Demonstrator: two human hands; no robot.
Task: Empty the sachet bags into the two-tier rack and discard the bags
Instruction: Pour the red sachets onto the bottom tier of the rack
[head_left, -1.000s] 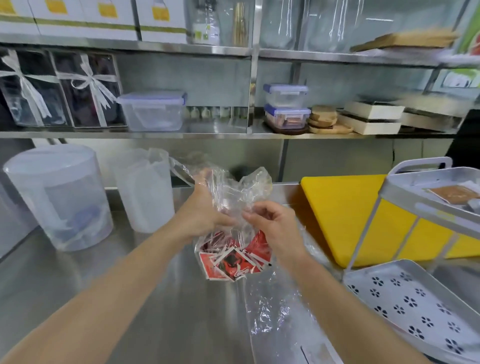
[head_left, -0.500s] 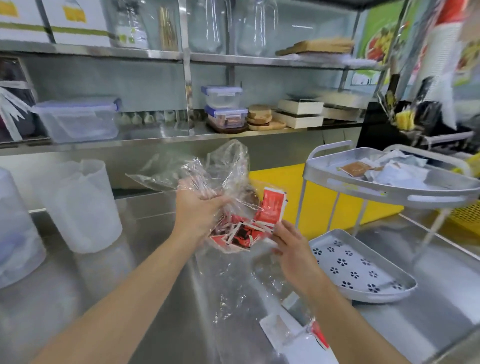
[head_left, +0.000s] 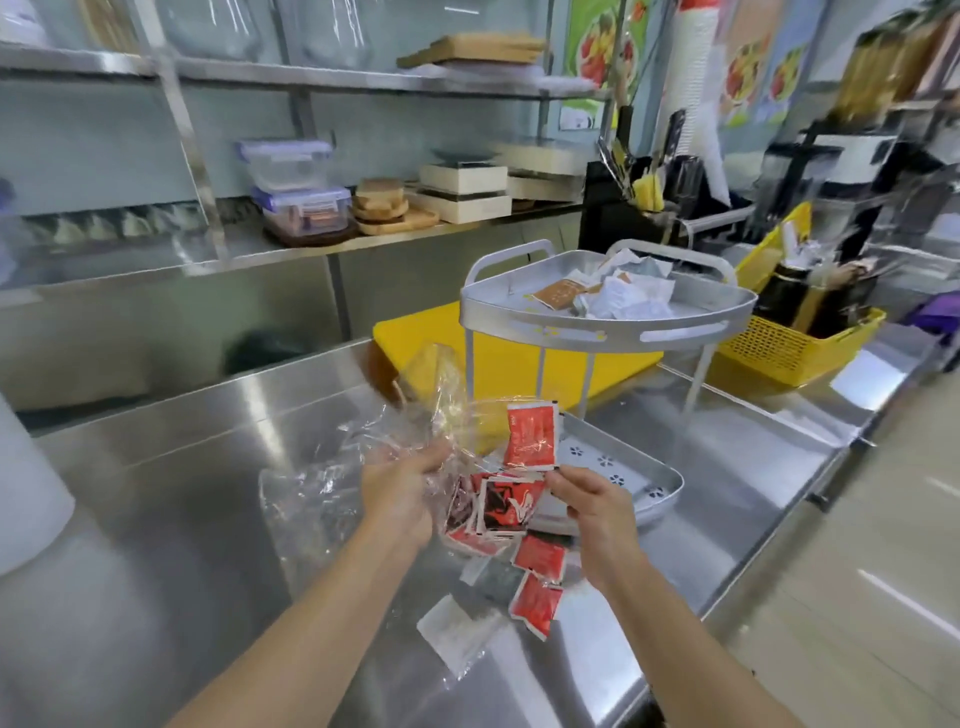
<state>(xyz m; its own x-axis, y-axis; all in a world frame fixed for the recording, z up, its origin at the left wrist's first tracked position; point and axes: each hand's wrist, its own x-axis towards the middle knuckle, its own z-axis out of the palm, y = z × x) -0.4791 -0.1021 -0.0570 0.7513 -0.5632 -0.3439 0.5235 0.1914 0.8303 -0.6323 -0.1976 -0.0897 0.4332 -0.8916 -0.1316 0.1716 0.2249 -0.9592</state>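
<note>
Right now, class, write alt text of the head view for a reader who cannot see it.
A left hand and a right hand hold a clear plastic bag of red sachets over a steel counter, beside a grey two-tier rack.

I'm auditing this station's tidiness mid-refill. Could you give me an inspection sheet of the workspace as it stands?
Surface: shiny stainless steel counter.
Job's things: clear plastic bag of red sachets held beside the lower tier of the grey two-tier metal rack; upper tier holds white and brown sachets.
Clutter: second crumpled clear bag and further red sachets near the counter's front edge.
Grippers: left hand grips the bag; right hand pinches its other side.
Cables: nothing seen.
Surroundings: yellow cutting board, yellow mesh basket, steel wall shelves with lidded plastic boxes.
</note>
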